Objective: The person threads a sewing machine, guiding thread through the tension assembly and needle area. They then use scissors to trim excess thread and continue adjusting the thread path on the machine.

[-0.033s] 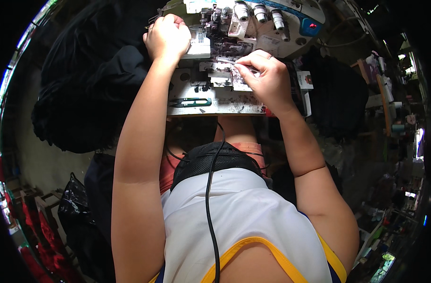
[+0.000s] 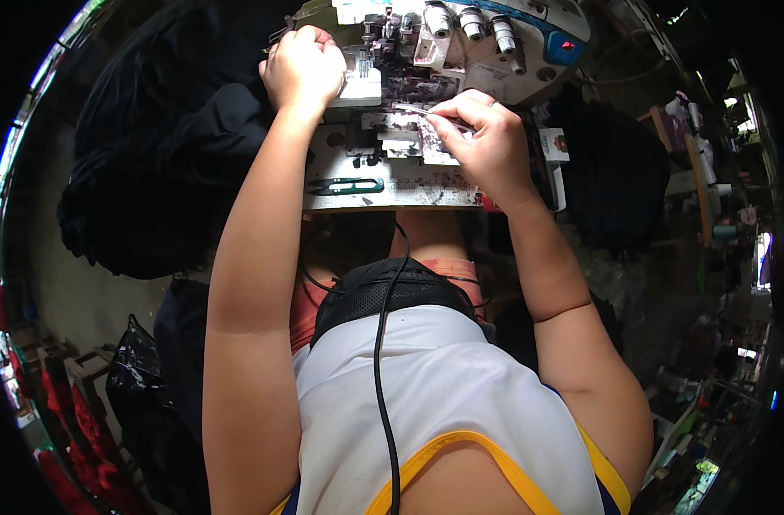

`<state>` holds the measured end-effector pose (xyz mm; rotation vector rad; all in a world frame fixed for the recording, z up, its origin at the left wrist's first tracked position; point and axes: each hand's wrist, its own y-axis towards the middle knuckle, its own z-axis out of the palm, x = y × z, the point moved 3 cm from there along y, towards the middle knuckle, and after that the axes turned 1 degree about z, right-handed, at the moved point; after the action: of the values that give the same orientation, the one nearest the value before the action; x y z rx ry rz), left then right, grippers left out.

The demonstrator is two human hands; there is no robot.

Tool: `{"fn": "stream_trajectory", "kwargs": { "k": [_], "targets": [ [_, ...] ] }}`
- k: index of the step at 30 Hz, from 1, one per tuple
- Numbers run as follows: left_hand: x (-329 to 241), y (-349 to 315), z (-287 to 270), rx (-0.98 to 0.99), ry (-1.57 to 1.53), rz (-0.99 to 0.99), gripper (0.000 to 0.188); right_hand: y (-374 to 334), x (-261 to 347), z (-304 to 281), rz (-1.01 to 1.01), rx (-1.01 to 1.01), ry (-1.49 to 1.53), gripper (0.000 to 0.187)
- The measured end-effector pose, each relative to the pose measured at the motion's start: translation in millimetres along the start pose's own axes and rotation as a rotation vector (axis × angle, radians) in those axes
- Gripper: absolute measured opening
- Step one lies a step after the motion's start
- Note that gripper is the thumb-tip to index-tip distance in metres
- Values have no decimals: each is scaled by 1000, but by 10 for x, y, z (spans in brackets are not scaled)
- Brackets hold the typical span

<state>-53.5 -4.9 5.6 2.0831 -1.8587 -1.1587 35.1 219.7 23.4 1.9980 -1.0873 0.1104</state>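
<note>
A large, bunched heap of dark navy-black cloth [image 2: 169,163] lies to the left of a white metal sewing machine [image 2: 486,81], whose working area is blotched with dark stains. On the near side of the machine sits the person, in a white sleeveless shirt with yellow trim [image 2: 409,360]. A smaller mound of black cloth [image 2: 624,172] is to the machine's right. The bare left hand [image 2: 304,70] is at the machine's upper left corner with its fingers bent inward; whether they grip anything cannot be told. The bare right hand [image 2: 486,137] is over the machine's front right part, thumb and fingers pinching a slim, silvery metal pair of tweezers [image 2: 416,111], which points left across the machine's stained middle. Green-and-black thread snips [image 2: 349,186] lie along the machine's front edge. A blue panel with a red lit display [image 2: 565,49] is at the machine's upper right, and three white-and-dark cylindrical knobs [image 2: 472,24] stand in a row along its top.
</note>
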Motion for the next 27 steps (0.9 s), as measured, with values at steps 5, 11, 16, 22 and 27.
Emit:
{"fn": "stream_trajectory", "kwargs": {
  "k": [5, 11, 16, 22, 27],
  "targets": [
    [33, -5, -19, -1, -19, -15, 14, 23, -38, 94, -141, -28, -377, 8],
    [-41, -11, -40, -60, 40, 38, 19, 77, -248, 296, -290, 15, -549, 6],
    [-13, -14, -34, -73, 29, 48, 19, 129, -246, 365, -405, -8, -571, 5],
    [1, -12, -24, -11, -8, 8, 16, 161, -260, 440, -434, 50, -619, 5],
    [-13, -8, -9, 13, -18, -8, 15, 162, -318, 441, -436, 52, -607, 6]
  ]
}}
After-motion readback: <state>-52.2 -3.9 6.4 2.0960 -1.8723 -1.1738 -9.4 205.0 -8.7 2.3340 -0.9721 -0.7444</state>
